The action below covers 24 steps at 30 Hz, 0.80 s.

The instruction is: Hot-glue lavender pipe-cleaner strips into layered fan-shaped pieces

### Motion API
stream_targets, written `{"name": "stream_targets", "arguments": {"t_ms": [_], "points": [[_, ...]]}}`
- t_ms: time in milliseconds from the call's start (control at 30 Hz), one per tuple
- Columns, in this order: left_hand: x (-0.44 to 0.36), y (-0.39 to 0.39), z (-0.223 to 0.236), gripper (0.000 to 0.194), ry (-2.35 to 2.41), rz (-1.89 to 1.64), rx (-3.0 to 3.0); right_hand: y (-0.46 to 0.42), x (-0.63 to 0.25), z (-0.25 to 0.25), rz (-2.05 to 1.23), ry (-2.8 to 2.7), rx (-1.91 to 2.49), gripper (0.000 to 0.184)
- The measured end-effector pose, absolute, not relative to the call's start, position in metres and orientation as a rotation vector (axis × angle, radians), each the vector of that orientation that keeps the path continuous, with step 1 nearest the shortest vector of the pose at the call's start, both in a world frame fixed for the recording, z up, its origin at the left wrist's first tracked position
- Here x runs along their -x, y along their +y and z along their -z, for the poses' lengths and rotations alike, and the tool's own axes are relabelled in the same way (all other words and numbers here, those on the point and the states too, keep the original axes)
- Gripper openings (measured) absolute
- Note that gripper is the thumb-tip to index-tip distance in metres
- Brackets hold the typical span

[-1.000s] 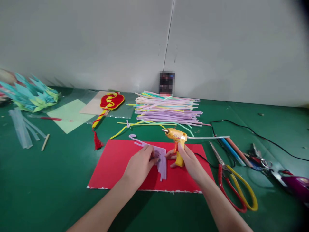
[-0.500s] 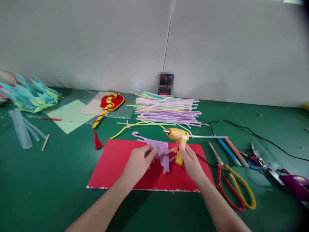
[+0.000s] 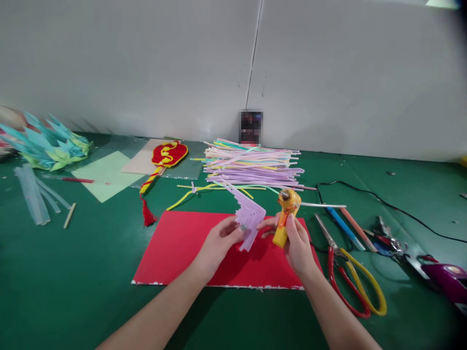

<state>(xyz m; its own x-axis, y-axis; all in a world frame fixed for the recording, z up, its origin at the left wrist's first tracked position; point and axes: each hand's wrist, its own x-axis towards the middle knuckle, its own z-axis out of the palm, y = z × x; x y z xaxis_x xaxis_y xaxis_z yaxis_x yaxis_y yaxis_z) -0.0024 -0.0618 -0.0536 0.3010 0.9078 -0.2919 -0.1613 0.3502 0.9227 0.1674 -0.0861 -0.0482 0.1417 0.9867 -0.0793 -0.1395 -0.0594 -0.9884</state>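
Observation:
My left hand (image 3: 224, 240) pinches a piece made of bent lilac pipe cleaners (image 3: 251, 212), laid side by side in nested V shapes. Around the handle of a yellow glue gun (image 3: 288, 214) my right hand (image 3: 295, 238) is closed, the nozzle facing toward me and a clear glue stick (image 3: 321, 205) jutting from its back. The right fingertips reach close to the lilac piece; whether they touch it I cannot tell. Both hands are above a red board (image 3: 175, 248) with a chipped white front edge.
Bundled pastel pipe cleaners (image 3: 251, 165) lie behind the board. To the right are red-and-yellow-handled scissors (image 3: 350, 277), a black cord (image 3: 379, 197) and a purple tool (image 3: 445, 279). On the left sit a red tasselled fan (image 3: 170, 154), green paper (image 3: 109, 175) and a folded turquoise paper piece (image 3: 54, 143).
The lilac piece has turned in my left hand, so its point now faces right. My right hand moved right, and the glue gun's nozzle swung from leftward to toward me.

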Motion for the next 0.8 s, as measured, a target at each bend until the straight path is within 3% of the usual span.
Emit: {"name": "stream_targets", "arguments": {"t_ms": [433,800], "points": [[0.0037,-0.0595,0.0484,0.028,1.041,-0.768,-0.974,-0.0911,-0.1672,0.0442,-1.287,-1.139,1.179,0.043],[0.0034,-0.0598,0.0574,0.034,1.058,-0.9,-0.879,-0.0944,-0.167,0.0441,-1.279,-1.225,1.122,0.036]]}}
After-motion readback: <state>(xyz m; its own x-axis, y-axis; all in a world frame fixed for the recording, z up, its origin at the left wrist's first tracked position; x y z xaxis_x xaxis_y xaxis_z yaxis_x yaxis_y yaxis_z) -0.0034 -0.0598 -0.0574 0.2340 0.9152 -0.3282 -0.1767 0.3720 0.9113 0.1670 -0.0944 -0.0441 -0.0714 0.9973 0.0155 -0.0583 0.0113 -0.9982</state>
